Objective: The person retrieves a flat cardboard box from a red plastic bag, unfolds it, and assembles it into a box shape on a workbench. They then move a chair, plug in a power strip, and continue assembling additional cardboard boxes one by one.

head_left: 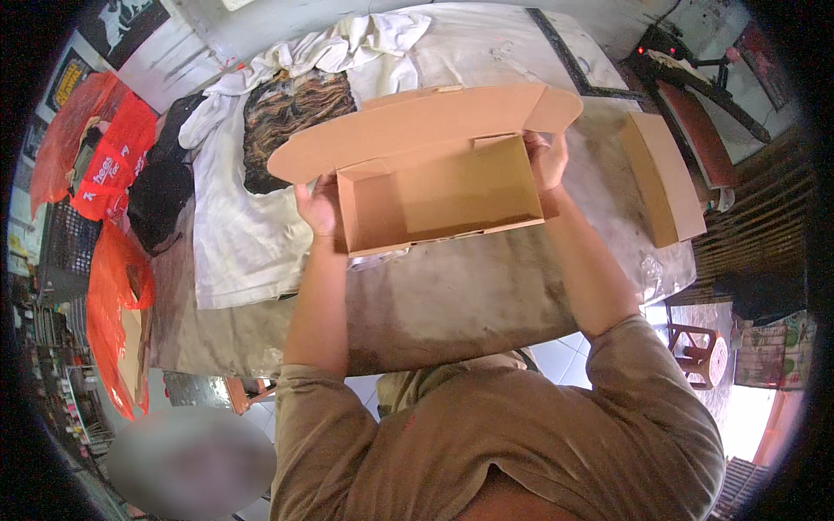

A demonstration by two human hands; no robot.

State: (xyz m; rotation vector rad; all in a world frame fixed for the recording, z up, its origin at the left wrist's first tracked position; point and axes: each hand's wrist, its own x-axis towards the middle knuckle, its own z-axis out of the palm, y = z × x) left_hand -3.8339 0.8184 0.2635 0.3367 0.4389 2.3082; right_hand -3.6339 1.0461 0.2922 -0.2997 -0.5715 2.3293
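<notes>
A brown cardboard box (426,137) is held up over the table, its long lid raised along the far side and its inside bare. My left hand (318,205) grips the box's left end, with the thumb showing at the lid's lower left edge. At the opposite end my right hand (546,161) is closed round the side, below the lid's rounded flap. The fingers of both hands are partly hidden behind the cardboard. Left of the box, a white T-shirt (243,256) with a dark printed panel (291,108) lies spread on the table.
A stained pale cover lies on the table (460,300). At the right stands another cardboard box (662,178). Red plastic bags (113,165) hang at the left beside black cloth (165,187). A brown stool (699,356) stands on the floor at right. A blurred oval covers the lower left.
</notes>
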